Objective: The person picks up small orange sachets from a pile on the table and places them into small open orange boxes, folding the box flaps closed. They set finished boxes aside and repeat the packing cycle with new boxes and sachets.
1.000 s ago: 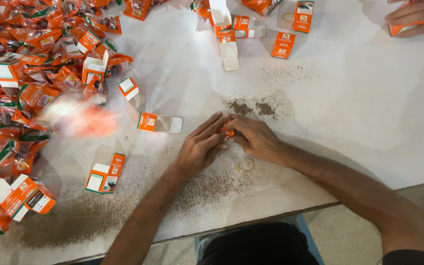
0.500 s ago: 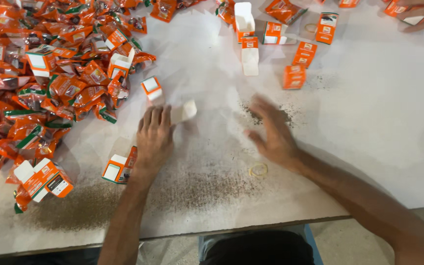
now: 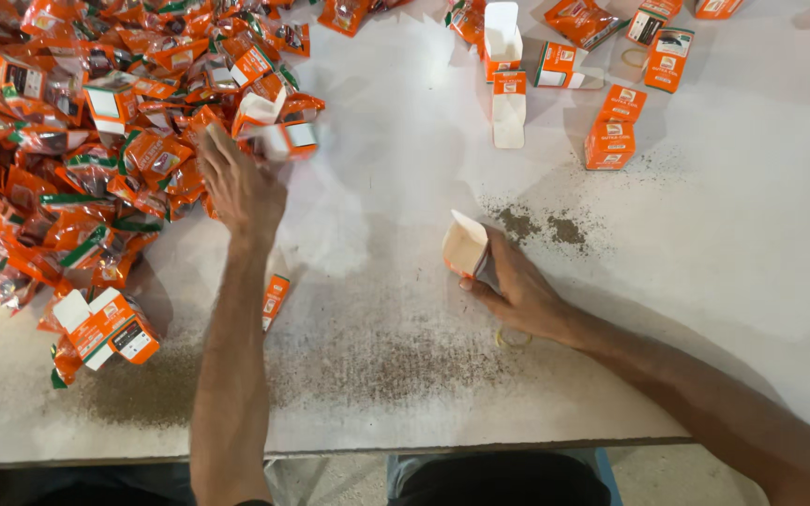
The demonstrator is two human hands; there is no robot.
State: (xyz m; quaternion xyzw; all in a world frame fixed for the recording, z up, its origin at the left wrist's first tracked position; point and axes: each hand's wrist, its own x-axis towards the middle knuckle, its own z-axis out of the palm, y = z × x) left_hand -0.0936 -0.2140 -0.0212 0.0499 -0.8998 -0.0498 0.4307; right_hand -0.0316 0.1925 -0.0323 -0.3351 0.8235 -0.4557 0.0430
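Note:
My right hand grips a small orange and white carton with its flap up, just above the white table. My left hand stretches out to the left, fingers spread, over the edge of a big heap of orange sachets. It holds nothing that I can see. A closed small carton lies just beyond its fingers. Another flat carton lies beside my left forearm.
Several orange cartons, some with flaps up, stand at the far middle and far right. Dark powder is scattered on the table. A few cartons lie at the near left. A rubber band lies under my right wrist.
My hands, together at the table's middle a second ago, have parted. The left has reached out to the sachet heap. The right has taken hold of a small carton.

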